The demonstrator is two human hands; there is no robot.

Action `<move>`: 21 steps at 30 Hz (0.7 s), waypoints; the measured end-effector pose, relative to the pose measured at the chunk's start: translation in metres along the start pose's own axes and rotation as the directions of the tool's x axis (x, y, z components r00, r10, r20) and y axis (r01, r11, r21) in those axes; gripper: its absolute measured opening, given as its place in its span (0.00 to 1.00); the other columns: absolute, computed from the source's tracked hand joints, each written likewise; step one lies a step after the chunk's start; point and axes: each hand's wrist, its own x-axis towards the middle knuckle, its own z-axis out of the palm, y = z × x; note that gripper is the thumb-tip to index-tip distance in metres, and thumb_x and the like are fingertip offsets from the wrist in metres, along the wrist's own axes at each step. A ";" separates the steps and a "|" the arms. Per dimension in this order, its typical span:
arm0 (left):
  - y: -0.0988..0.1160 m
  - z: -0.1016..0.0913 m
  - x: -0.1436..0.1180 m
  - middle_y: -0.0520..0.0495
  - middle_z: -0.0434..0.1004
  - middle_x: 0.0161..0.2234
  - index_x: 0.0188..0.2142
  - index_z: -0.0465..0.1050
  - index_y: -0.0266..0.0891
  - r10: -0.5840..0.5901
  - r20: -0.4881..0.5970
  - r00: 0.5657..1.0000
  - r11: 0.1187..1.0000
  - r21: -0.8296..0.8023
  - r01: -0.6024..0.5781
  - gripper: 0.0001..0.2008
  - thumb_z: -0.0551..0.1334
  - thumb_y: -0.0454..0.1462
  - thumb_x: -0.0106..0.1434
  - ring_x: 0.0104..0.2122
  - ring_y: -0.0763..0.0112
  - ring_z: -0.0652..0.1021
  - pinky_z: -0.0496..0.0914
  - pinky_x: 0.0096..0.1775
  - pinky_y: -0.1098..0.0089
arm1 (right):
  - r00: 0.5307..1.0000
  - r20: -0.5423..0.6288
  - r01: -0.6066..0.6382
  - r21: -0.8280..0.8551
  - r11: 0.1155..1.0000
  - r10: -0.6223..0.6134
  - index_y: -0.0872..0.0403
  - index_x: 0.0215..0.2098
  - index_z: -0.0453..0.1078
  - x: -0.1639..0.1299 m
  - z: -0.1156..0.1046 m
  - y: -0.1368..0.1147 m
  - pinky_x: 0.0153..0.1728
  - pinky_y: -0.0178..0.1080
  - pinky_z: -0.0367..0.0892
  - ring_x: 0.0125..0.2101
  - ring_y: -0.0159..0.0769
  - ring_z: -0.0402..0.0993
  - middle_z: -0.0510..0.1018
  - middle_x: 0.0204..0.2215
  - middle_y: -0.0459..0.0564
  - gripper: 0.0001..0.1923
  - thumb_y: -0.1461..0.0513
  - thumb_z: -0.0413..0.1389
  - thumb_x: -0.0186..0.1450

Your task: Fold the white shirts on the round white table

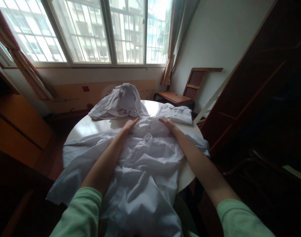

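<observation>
**Both hands flat on a white garment at a round surface**

Round and pale, the surface (91,126) shows bare top only along its far left rim and a strip at the near right edge; dark cabinets close in on both sides, and a wooden chair (187,92) stands beyond by the window. A rumpled white garment (145,171) covers most of the top and spills over the near edge. The left hand (129,126) and right hand (168,124) lie spread, palms down, on its far end, apart from each other. Just beyond the fingertips sits a second heap of white cloth (120,102).
</observation>
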 end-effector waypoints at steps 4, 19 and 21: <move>0.002 -0.006 -0.007 0.47 0.71 0.19 0.21 0.74 0.35 -0.011 0.191 0.982 0.989 -0.140 0.039 0.13 0.65 0.44 0.46 0.20 0.67 0.71 0.64 0.24 0.70 | 1.000 -0.011 0.003 0.170 0.986 -0.001 0.57 0.27 0.69 -0.004 0.000 -0.009 0.28 0.37 0.63 0.24 0.34 0.68 0.74 0.23 0.46 0.10 0.61 0.57 0.47; 0.003 -0.010 -0.008 0.48 0.78 0.33 0.45 0.71 0.35 0.367 0.193 0.910 0.521 -0.853 -0.028 0.27 0.58 0.33 0.42 0.31 0.67 0.76 0.67 0.34 0.72 | 0.918 0.350 0.102 0.249 0.963 -0.188 0.57 0.21 0.71 -0.024 -0.009 -0.025 0.21 0.32 0.58 0.18 0.27 0.60 0.70 0.17 0.45 0.13 0.54 0.59 0.48; 0.004 -0.012 -0.007 0.49 0.76 0.27 0.38 0.73 0.34 0.365 0.229 0.902 0.508 -0.861 0.013 0.21 0.58 0.31 0.41 0.27 0.70 0.75 0.66 0.30 0.74 | 0.911 0.361 0.131 0.207 0.969 -0.201 0.57 0.20 0.71 -0.026 -0.009 -0.028 0.19 0.32 0.55 0.17 0.26 0.57 0.68 0.15 0.44 0.14 0.53 0.59 0.49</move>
